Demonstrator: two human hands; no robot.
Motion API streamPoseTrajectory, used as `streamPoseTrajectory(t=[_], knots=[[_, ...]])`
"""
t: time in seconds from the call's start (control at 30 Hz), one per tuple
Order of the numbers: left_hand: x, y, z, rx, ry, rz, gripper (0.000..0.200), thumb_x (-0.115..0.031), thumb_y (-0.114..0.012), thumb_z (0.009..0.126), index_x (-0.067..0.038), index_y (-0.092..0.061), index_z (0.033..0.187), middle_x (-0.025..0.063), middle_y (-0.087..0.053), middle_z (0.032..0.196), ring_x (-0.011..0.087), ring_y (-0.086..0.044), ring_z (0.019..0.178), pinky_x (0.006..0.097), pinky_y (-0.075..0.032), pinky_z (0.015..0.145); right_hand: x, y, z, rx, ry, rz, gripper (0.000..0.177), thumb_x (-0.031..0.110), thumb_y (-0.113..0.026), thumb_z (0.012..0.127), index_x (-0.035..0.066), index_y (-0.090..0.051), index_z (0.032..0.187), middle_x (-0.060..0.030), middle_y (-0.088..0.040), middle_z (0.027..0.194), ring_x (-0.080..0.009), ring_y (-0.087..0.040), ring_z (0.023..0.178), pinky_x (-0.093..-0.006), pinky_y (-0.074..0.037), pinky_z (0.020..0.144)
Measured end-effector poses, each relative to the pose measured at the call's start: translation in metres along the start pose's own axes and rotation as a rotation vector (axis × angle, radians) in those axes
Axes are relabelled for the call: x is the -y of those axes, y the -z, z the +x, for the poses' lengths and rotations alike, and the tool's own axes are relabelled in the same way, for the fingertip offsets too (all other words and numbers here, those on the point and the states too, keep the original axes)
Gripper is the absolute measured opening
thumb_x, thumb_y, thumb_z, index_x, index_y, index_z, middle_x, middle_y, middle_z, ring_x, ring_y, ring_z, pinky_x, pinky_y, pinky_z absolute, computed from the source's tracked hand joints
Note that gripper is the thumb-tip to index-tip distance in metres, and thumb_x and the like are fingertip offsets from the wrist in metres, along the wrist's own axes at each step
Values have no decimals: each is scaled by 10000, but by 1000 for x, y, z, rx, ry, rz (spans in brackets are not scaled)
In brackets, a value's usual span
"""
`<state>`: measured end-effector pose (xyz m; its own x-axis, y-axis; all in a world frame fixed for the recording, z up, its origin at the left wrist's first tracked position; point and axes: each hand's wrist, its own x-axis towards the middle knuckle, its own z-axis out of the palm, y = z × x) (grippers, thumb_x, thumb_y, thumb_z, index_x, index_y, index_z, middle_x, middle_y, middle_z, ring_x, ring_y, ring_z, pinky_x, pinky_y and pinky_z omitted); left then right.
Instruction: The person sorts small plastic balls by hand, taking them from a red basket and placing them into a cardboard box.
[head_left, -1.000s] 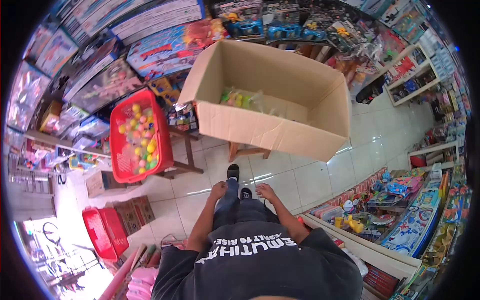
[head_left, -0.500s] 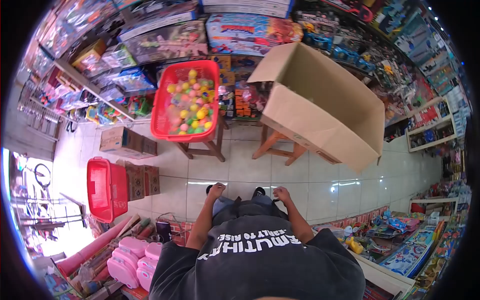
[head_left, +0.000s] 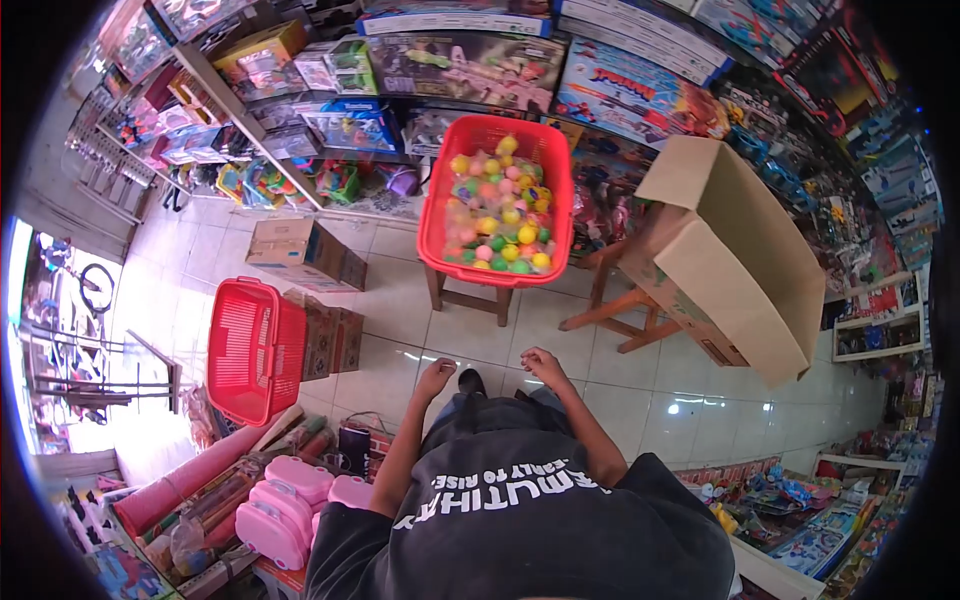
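Observation:
Both of my hands are in front of my body, above the tiled floor. My left hand has its fingers bent, and whether they hold anything is too small to tell. My right hand is a short way to the right, its fingers curled and apart from any object I can make out. Beyond them a red basket of colourful balls in clear wrapping rests on a wooden stool. To its right, an open cardboard box sits tilted on another wooden stool.
A red basket rests against cardboard boxes at the left, with another closed box behind. Shelves of packaged toys line the back. Pink cases are at the lower left, and toys at the lower right.
The view has turned left, so the ball basket and open box appear farther right. Both hands are raised slightly higher in the view, and the right hand is nearer the left.

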<state>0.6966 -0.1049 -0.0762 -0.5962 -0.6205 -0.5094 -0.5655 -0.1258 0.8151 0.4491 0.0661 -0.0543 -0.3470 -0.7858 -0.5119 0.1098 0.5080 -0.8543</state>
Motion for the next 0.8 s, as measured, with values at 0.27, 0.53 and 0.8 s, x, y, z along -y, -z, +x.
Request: streamPoseTrajectory(t=[0.27,0.53,0.8], knots=[[-99,44,-25,-154,-162,-288,229,-158,-533,857,-24,-555,1041,71,-606,876,133,-564,801,263,-446,715,116,-10,12,109,98,-112,224,198,-573,839,28,-575,985,-37,-596,807,-103,-554,756,-245,-445,692],[-236,78,-2,-177,-387,-437,220,-122,-501,882,0,-520,1064,65,-593,930,114,-560,826,246,-448,721,248,14,13,414,147,35,231,217,-535,875,17,-566,985,-5,-572,876,-85,-517,790,-230,-422,710],[-307,79,98,-83,-839,443,260,-79,-545,796,-38,-524,1052,103,-551,1017,270,-533,978,350,-427,832,269,51,103,165,201,-435,242,227,-580,813,38,-602,962,-95,-618,847,-180,-584,864,-315,-461,778]])
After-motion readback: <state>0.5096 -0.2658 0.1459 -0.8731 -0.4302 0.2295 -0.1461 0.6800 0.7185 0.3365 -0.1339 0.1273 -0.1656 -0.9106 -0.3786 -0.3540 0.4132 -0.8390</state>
